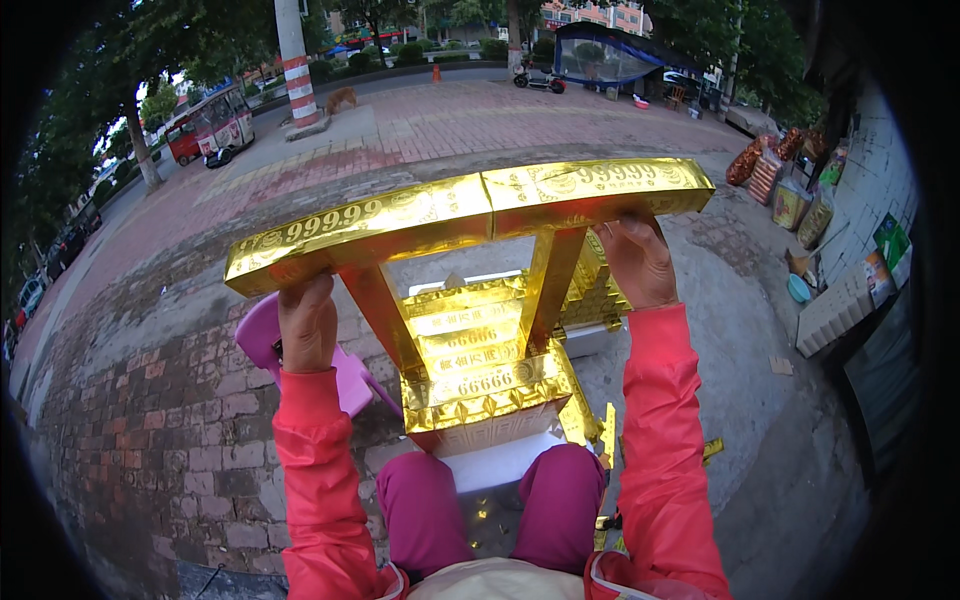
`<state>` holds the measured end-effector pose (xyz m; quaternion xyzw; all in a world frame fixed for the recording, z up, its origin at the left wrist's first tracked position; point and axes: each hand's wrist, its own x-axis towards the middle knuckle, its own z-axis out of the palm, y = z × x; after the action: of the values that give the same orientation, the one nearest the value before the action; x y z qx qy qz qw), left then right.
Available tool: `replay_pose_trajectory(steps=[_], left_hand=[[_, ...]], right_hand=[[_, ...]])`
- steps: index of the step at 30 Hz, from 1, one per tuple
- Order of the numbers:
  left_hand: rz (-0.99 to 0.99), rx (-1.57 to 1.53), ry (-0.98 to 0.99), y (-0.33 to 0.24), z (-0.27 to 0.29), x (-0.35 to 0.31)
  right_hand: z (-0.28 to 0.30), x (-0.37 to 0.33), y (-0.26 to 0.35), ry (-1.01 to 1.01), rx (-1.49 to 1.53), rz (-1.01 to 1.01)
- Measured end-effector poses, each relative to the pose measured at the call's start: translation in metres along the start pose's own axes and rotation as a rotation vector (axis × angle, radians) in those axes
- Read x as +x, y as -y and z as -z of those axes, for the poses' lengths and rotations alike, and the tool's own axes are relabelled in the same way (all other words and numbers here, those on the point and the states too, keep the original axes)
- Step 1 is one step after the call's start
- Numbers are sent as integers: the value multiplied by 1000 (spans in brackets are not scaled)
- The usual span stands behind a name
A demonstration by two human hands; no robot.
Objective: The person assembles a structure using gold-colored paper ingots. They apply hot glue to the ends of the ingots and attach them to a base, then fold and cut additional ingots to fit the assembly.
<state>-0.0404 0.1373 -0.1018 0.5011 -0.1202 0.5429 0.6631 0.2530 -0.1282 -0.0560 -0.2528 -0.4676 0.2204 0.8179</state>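
Observation:
A long gold foil-covered cardboard beam [390, 222] with printed sides spans the view at chest height, bent slightly at a seam in its middle. My left hand [308, 322] grips its left end from below and my right hand [637, 264] grips near its right end. Fingers of both hands are partly hidden behind the beam. Two gold posts, a left post [378, 308] and a right post [555, 285], slant down from it to a stepped gold foil base [470, 335]. That base rests on a white slab [505, 462] in front of my knees.
A purple plastic chair [358, 385] stands at the left of the base. Stacked gold foil pieces [592, 290] lie behind its right side, with gold scraps [712, 448] on the ground. Filled sacks [790, 205] line the right wall. A striped pole [298, 85] rises farther off.

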Motion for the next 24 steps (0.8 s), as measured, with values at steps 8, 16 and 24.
replay_pose_trajectory(steps=[8, 16, 24], left_hand=[[20, -272, 5, -36, -13, -58], [246, -261, -38, -43, -23, -131], [619, -368, -6, -41, -116, -199]], right_hand=[[-30, -56, 30, 0, 113, 57], [-30, -135, 17, -74, 104, -28], [-28, -181, 11, 112, 158, -243]])
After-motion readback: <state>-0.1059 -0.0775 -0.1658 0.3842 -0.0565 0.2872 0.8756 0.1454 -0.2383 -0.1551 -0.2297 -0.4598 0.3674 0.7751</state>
